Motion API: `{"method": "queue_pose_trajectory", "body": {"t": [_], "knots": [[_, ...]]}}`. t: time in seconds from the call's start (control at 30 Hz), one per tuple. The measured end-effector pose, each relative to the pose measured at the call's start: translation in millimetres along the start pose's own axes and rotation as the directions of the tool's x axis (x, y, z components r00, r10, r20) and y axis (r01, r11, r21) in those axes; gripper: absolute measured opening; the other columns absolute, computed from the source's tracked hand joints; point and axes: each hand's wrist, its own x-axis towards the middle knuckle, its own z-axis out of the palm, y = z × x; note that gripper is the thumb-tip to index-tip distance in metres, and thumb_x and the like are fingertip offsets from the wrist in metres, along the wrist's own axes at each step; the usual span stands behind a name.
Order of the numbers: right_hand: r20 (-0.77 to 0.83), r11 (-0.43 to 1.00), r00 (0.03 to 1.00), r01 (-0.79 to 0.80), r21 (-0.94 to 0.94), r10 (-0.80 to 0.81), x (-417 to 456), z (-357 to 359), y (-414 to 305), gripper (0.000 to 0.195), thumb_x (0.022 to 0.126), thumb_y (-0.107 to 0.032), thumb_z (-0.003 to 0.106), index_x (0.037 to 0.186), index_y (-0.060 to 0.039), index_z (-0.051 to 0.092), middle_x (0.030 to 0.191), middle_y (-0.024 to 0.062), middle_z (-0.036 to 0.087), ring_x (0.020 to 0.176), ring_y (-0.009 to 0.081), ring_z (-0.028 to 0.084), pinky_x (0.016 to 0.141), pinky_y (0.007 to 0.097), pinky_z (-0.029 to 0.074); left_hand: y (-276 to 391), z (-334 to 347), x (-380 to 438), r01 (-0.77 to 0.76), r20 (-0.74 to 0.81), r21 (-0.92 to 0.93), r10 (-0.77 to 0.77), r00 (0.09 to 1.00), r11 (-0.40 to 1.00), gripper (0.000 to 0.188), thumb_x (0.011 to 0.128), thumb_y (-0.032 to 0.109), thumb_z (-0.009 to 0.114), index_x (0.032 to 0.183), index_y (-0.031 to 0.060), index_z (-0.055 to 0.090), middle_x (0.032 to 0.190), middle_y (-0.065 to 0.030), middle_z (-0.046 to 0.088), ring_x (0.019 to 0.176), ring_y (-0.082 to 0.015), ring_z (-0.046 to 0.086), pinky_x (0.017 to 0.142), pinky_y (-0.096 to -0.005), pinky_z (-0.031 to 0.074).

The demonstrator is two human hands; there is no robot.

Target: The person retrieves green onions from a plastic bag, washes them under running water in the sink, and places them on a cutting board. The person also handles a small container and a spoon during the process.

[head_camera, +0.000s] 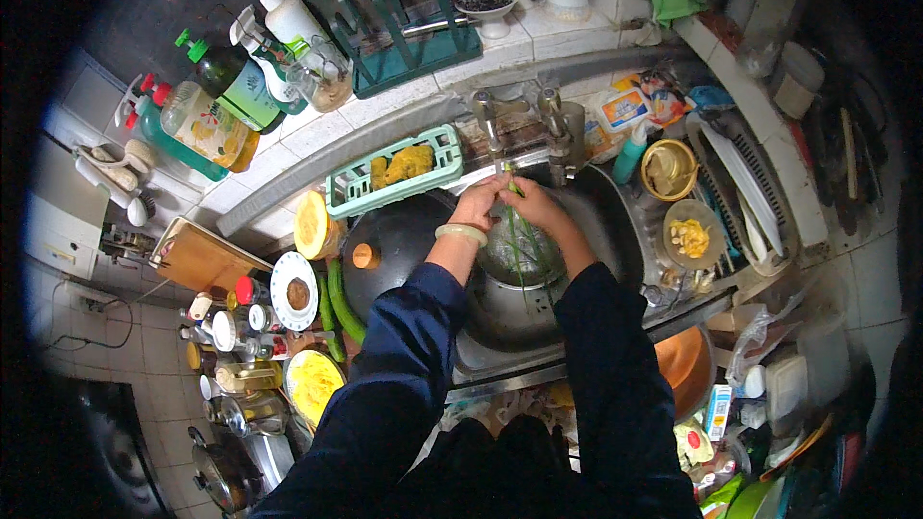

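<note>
In the head view, my left hand point(477, 200) and my right hand point(539, 205) meet below a metal tap point(487, 122), their fingers closed around the upper ends of some scallions point(513, 234). The long green leaves hang down over a round metal bowl point(497, 259) in the steel sink point(616, 223). Water seems to fill the bowl. A pale bangle point(461, 232) circles my left wrist. Left of my left hand, a dark round pan lid point(404, 231) with a wooden knob covers part of the sink. My fingers hide the tips of the scallions.
A mint-green basket point(393, 171) with yellow scrubbers sits behind the sink. Cut squash point(311, 225), cucumbers point(345, 306) and a bowl of yellow shreds point(314, 383) stand at left. At right are a yellow-rimmed bowl point(669, 169), a bowl of seeds point(691, 229) and a dish rack point(743, 187).
</note>
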Motion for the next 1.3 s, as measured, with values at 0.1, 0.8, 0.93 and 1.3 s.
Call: {"method": "queue_pose_trajectory", "body": {"t": [0.1, 0.8, 0.93, 1.3], "knots": [[0.043, 0.998, 0.998, 0.055, -0.021, -0.054, -1.6, 0.2, -10.8, 0.021, 0.083, -0.017, 0.051, 0.094, 0.0003, 0.054, 0.083, 0.0036, 0.058, 0.076, 0.0107, 0.05, 0.069, 0.0268, 0.04, 9.7, 1.7, -3.5, -0.077, 0.053, 0.069, 0.073, 0.996, 0.995, 0.02, 0.082, 0.029, 0.054, 0.093, 0.0129, 0.059, 0.091, 0.0002, 0.057, 0.076, -0.0162, 0.05, 0.07, -0.037, 0.039], [-0.355, 0.689, 0.88, -0.469, -0.552, 0.315, -15.8, 3.5, 70.8, 0.034, 0.081, -0.03, 0.049, 0.098, -0.0007, 0.055, 0.101, 0.0195, 0.054, 0.085, 0.0283, 0.055, 0.075, 0.0388, 0.043, -1.5, -11.7, 10.5, -0.32, -0.237, -0.146, 0.282, 0.93, 0.936, 0.022, 0.089, 0.022, 0.041, 0.086, 0.0046, 0.054, 0.057, 0.0007, 0.04, 0.047, -0.0107, 0.039, 0.043, -0.0253, 0.037], [-0.315, 0.441, 0.899, -0.426, -0.79, 0.304, -25.7, 26.3, 110.2, 0.039, 0.076, -0.029, 0.055, 0.101, 0.0006, 0.053, 0.11, 0.0212, 0.049, 0.094, 0.033, 0.052, 0.081, 0.0419, 0.041, -9.5, -9.2, 8.8, -0.301, -0.257, -0.012, 0.288, 0.922, 0.953, 0.021, 0.089, 0.022, 0.042, 0.085, 0.0061, 0.055, 0.055, 0.0025, 0.04, 0.044, -0.0087, 0.035, 0.039, -0.0233, 0.031], [-0.156, 0.861, 0.928, -0.239, 0.448, 0.339, -20.9, -23.6, -9.5, 0.021, 0.071, -0.03, 0.065, 0.075, -0.0099, 0.062, 0.07, -0.0027, 0.059, 0.058, 0.0047, 0.047, 0.048, 0.0229, 0.035, -21.8, -18.3, 7.9, -0.141, -0.254, 0.062, 0.152, 0.955, 0.988, 0.018, 0.078, 0.019, 0.06, 0.078, 0.0013, 0.056, 0.06, -0.0028, 0.05, 0.04, -0.0116, 0.041, 0.034, -0.0256, 0.03]]}}
